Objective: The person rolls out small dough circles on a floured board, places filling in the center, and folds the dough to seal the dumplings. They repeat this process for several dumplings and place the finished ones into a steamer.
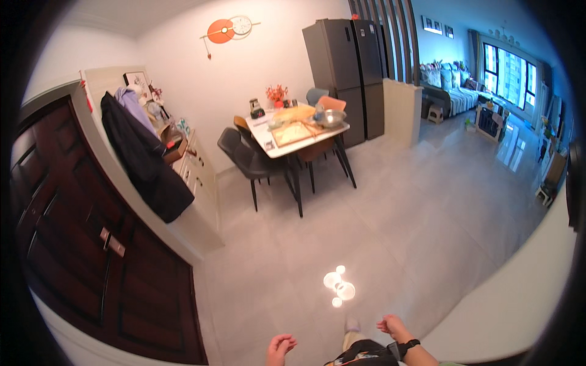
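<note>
Near the bottom edge, my left hand (281, 346) hangs in the air with its fingers loosely curled and nothing in them. To the right, my right hand (392, 325) is likewise empty, fingers half bent, a dark band around the wrist. Both are held over the grey tiled floor (297, 256), one on each side of my body, with one foot (352, 324) visible between them. Farther off stands a white dining table (286, 152) bearing a wooden board (293, 133), a metal bowl (331, 119) and red flowers (277, 93).
Black chair (249, 155) and orange chair (332, 103) stand around the table, a dark refrigerator (339, 59) behind it. Left are a dark panelled door (91, 219) and a cabinet (197, 169) with a hanging dark coat (137, 155). A low partition (403, 112) borders the living area.
</note>
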`<move>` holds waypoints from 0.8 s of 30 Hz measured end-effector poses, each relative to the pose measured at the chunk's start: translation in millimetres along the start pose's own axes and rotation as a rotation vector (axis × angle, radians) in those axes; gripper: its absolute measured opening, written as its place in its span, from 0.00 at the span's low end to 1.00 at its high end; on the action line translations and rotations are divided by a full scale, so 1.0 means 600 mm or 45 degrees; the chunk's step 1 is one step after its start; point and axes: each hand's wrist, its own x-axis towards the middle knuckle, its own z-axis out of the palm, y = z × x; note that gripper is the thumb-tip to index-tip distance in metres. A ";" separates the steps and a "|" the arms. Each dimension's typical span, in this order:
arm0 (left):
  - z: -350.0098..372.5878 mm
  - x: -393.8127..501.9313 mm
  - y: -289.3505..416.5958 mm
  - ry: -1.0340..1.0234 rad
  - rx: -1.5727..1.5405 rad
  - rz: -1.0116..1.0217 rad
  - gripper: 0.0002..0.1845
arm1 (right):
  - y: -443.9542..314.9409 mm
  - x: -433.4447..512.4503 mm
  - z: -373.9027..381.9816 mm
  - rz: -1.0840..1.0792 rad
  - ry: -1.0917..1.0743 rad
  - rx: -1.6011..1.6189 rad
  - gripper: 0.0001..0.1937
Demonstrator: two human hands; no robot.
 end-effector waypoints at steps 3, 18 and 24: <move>0.026 0.172 0.030 0.114 -0.115 -0.016 0.15 | -0.176 0.138 0.074 -0.113 -0.028 -0.030 0.09; 0.140 1.133 0.253 0.155 0.167 0.164 0.33 | -0.756 0.528 0.320 -0.185 -0.167 0.047 0.11; 0.315 1.632 0.382 0.099 -0.072 0.214 0.34 | -0.876 0.658 0.258 -0.336 0.146 0.468 0.12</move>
